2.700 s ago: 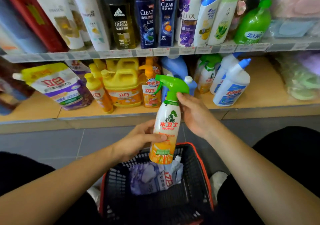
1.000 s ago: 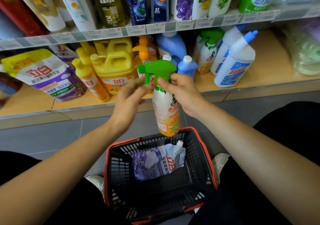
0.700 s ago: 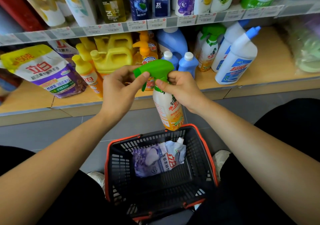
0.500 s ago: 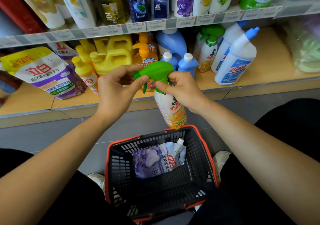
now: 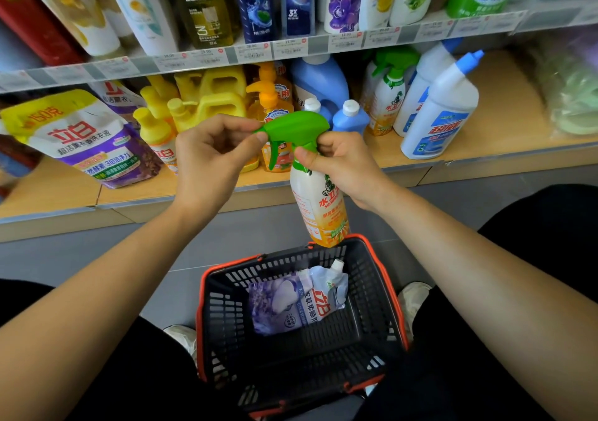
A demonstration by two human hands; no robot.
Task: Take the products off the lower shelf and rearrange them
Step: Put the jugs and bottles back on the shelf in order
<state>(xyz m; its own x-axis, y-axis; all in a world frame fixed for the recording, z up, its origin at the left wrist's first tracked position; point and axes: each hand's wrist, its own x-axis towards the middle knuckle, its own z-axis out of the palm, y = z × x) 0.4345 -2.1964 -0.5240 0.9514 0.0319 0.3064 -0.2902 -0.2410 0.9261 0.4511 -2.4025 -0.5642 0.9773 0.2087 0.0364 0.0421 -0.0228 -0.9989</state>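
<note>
Spray bottle [image 5: 318,207] centre frame, above basket [image 5: 223,317], right hand [image 5: 348,169] fingers clenched round neck as before, left hand [image 5: 207,164] moved up from body, fingers now pinching nozzle [image 5: 268,128]

Shop, household-goods aisle. White paper price tags [image 5: 252,52] along grey metal shelf edge [image 5: 318,45]. Identical yellow plastic detergent jugs [image 5: 220,103] in rows, dark blue shampoo btls [image 5: 255,3] facing out. Black plastic shopping basket w/ red rim [image 5: 223,317] on grey tiled floor [image 5: 97,252].
</note>
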